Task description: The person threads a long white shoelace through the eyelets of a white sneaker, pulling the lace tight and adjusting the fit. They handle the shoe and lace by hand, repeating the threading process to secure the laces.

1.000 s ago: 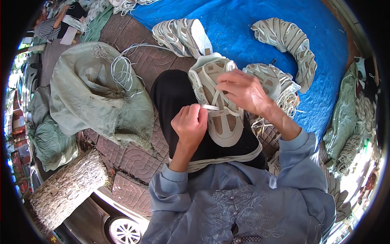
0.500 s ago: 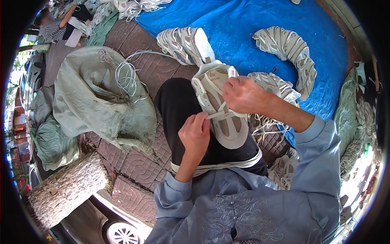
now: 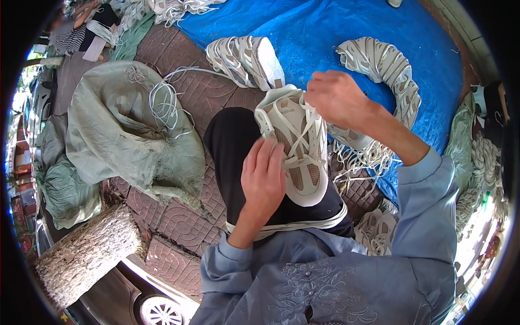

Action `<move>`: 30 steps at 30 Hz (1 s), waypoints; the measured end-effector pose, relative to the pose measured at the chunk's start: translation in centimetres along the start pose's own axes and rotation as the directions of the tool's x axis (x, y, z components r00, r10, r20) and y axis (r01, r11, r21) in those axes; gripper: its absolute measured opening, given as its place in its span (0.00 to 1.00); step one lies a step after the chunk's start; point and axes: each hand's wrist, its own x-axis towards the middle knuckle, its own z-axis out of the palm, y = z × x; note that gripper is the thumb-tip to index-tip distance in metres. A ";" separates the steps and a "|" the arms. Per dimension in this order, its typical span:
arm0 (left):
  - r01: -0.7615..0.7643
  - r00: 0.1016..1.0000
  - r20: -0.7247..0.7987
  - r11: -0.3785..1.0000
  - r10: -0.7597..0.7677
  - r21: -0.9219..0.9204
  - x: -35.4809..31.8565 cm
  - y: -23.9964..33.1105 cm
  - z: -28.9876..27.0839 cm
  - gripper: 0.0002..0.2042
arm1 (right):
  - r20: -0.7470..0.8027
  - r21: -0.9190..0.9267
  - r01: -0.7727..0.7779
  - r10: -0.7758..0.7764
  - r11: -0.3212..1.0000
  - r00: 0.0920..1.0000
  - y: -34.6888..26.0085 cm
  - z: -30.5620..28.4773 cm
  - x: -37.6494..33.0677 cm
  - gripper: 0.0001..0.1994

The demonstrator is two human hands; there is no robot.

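Shoe [image 3: 302,192] is lying on the person's black trousers [image 3: 230,141], toe pointing at the blue-grey shirt [image 3: 325,281], pale laces [image 3: 297,145] crossing its tongue. Left hand [image 3: 264,168] is bending its fingers at the shoe's left edge; can't tell if they're gripping. Right hand [image 3: 338,98] is curling its fingers by the heel end, right side; can't tell what they're grasping. Beyond, nested shoes [image 3: 379,59] are sitting on blue tarp [image 3: 309,32]; leftward, a pale sack [image 3: 97,141] is slumping on paving [image 3: 181,233].
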 end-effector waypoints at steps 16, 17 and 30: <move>-0.573 0.788 0.337 0.814 0.516 0.093 6.8 -2.8 1.0 0.09 | -0.126 -0.292 -0.104 0.070 0.951 0.990 4.3 -5.0 -3.0 0.03; -0.606 0.765 0.338 0.790 0.548 0.092 7.0 -2.8 1.1 0.08 | -0.139 -0.293 -0.112 0.074 0.949 0.988 3.6 -5.2 -3.4 0.04; -0.729 0.642 0.354 0.684 0.680 0.009 7.6 -2.9 1.5 0.06 | 0.225 0.633 -0.370 0.295 0.681 0.929 -6.5 1.5 -6.7 0.06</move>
